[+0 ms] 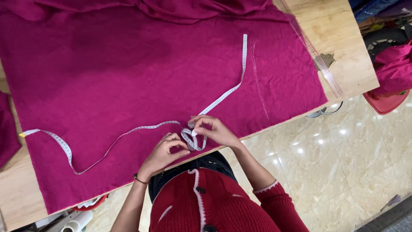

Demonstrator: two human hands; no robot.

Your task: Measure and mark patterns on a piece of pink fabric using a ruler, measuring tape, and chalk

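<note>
A wide magenta cloth (141, 73) lies spread over a wooden table (339, 38). A white measuring tape (227, 92) runs across the cloth in two long tails, one to the far right, one looping off to the left end (30, 132). Near the table's front edge my left hand (165, 152) and my right hand (212, 129) both pinch a small coil of the tape (192, 139) between their fingertips. I wear a red knitted top with white trim.
A long clear ruler (317, 56) lies along the cloth's right edge on the bare wood. More magenta fabric (392, 68) sits on a red seat to the right. A tiled floor lies beneath, and a white roll (77, 223) shows under the table's left end.
</note>
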